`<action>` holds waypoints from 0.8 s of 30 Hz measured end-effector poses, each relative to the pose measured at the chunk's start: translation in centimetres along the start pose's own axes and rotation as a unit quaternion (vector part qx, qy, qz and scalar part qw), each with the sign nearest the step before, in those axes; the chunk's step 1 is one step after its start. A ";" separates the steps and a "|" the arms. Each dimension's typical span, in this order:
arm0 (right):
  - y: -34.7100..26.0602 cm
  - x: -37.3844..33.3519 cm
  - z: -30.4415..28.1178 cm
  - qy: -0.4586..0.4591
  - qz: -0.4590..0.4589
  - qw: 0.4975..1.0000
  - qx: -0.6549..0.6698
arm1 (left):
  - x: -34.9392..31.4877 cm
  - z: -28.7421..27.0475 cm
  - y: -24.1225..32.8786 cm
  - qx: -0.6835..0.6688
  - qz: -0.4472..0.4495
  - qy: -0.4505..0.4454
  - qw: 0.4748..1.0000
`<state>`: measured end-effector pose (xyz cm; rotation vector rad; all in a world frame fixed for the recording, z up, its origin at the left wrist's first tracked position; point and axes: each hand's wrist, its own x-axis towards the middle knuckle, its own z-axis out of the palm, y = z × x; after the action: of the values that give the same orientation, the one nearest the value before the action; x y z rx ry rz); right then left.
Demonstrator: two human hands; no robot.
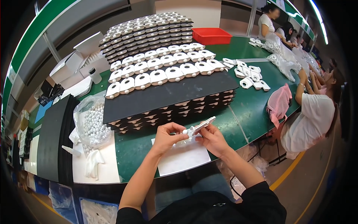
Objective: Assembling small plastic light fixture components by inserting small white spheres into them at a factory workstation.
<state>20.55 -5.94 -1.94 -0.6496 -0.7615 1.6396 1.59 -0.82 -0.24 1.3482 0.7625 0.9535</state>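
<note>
Above a white sheet of paper [184,162] at the table's front edge, my two hands meet. Between the thumb and fingers of my left hand [166,139] is a small white ball [185,131]. My right hand [215,141] grips a flat white plastic housing [206,122], tilted and seen nearly edge-on. The ball is close against the housing's near end; I cannot tell whether it is seated there. Just beyond, a stack of black boards [171,95] carries rows of white housings [172,73], each with a round hole and a white ball at one end.
A clear bag of white balls [92,117] lies at the left, near a white dropper bottle [71,151] and a cloth [94,164]. Loose housings [249,74] and a pink mesh bag [279,102] are at the right. Behind stands a red bin [211,36]. Co-workers [311,115] sit along the right.
</note>
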 end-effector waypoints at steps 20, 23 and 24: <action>-0.4 -0.3 0.8 -0.031 -0.010 0.990 -0.134 | -0.7 0.4 -0.2 0.053 0.066 -0.025 0.996; -1.0 -0.4 1.3 -0.063 -0.014 0.986 -0.151 | -0.9 0.4 0.5 0.068 0.069 -0.060 0.993; -1.4 -0.3 1.6 -0.067 -0.015 0.986 -0.152 | -1.0 0.0 0.2 0.071 0.058 -0.072 0.993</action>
<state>20.24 -6.31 0.12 -0.7442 -1.1286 1.5646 1.14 -1.68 -0.12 1.5822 0.6580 0.8940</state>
